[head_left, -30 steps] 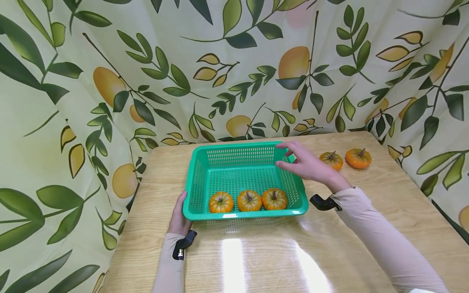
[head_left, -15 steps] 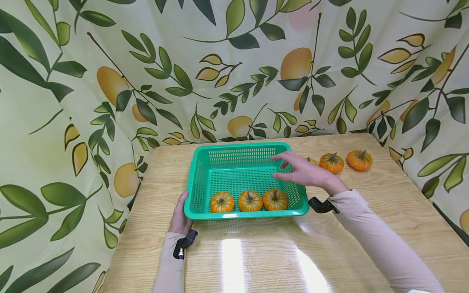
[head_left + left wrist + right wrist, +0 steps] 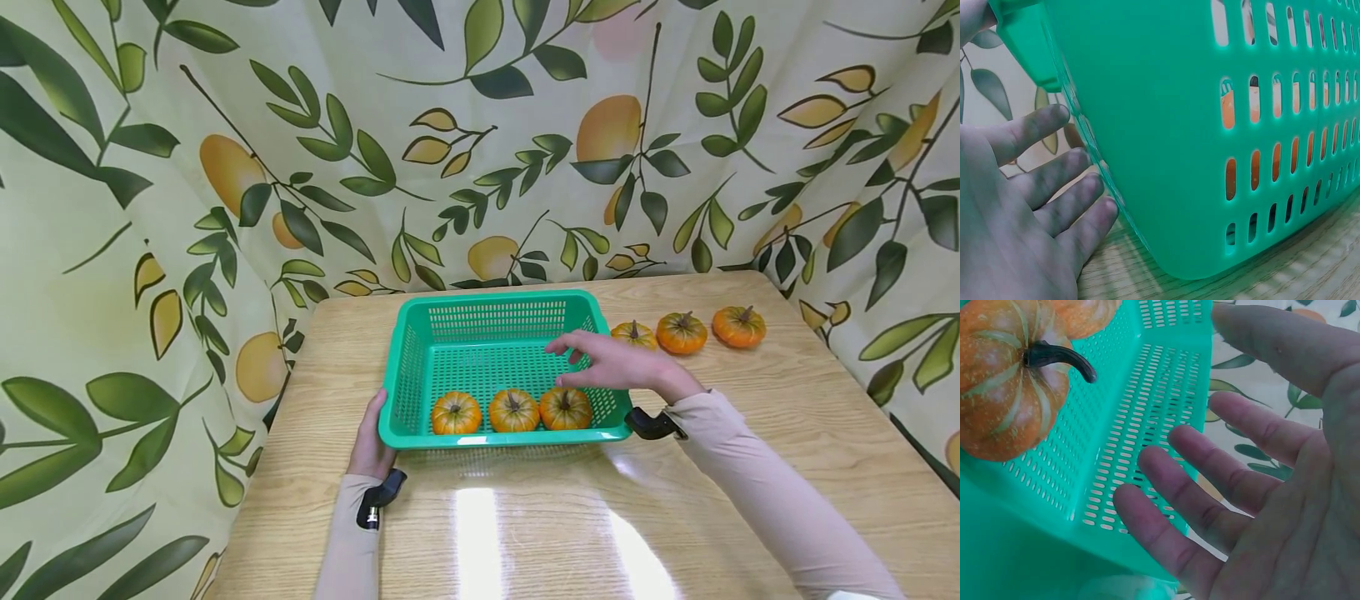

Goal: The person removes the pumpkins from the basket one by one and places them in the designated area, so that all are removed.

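Note:
A green slotted plastic basket (image 3: 510, 440) sits on the wooden table with three small orange pumpkins in a row along its front side: left (image 3: 455, 414), middle (image 3: 513, 412) and right (image 3: 566, 411). My left hand (image 3: 371, 440) is at the basket's left front corner; in the left wrist view its fingers (image 3: 1075, 219) lie nearly straight against the side wall, the thumb up by the rim. Over the basket's right side hovers my right hand (image 3: 615, 361), fingers spread and holding nothing. In the right wrist view a pumpkin (image 3: 1007, 394) with a dark stem lies apart from those fingertips.
Right of the basket, three more pumpkins stand in a row toward the back of the table: one (image 3: 634, 334) close to the basket, one (image 3: 681, 333) in the middle, one (image 3: 739, 327) farthest right. A leaf-and-fruit patterned curtain (image 3: 420, 208) hangs behind and at both sides.
My right hand has moved a little left and toward the front, lower over the basket, uncovering the nearest outside pumpkin. My left hand and the pumpkins stay in place.

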Available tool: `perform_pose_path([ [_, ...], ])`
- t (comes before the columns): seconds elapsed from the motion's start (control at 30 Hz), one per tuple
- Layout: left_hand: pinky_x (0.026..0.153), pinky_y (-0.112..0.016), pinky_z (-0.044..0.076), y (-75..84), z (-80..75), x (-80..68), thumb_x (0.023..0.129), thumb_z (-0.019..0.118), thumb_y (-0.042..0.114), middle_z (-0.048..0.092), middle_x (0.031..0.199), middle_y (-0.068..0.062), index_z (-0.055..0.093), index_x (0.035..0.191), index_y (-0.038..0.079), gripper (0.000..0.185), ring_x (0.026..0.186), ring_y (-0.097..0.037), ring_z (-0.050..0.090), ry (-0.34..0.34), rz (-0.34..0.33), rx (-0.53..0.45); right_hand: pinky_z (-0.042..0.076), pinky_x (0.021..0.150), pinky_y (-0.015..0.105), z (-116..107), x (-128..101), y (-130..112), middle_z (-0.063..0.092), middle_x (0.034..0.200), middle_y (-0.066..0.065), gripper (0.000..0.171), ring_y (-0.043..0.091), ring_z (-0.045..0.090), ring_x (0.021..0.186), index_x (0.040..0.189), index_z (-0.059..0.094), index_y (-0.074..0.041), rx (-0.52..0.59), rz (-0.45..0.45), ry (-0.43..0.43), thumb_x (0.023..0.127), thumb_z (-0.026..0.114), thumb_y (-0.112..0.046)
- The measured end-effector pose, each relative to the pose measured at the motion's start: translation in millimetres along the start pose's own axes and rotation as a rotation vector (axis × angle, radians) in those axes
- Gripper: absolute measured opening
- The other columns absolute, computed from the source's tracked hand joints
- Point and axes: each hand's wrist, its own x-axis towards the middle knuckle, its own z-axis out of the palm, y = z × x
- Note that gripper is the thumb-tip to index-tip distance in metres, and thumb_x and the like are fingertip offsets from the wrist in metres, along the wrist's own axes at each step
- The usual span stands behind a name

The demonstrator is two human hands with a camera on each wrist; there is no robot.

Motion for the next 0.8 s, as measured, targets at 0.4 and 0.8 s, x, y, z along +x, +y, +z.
perform_pose_path([
  [0.4,0.111,-0.03,0.025,0.7,-0.3,1.2,0.098,0.035,0.054,0.026,0.156,-0.006,0.019,0.153,0.018,0.068,0.137,-0.016,0.03,-0.007,-0.002,-0.006,0.047,0.089,0.041,11,6,0,0.053,0.133,0.011,0.047,0.032,0.052,0.117,0.134,0.051,-0.017,0.004,-0.008,-0.091,0.09,0.067,-0.025],
  [0.8,0.11,-0.032,0.026,0.7,0.3,0.5,0.098,0.034,0.053,0.03,0.153,-0.005,0.019,0.153,0.017,0.067,0.135,-0.017,0.032,0.005,-0.014,-0.007,0.052,0.085,0.034,12,6,-4,0.057,0.129,0.007,0.043,0.023,0.058,0.108,0.132,0.051,-0.015,0.058,0.028,-0.233,0.09,0.061,-0.011],
])
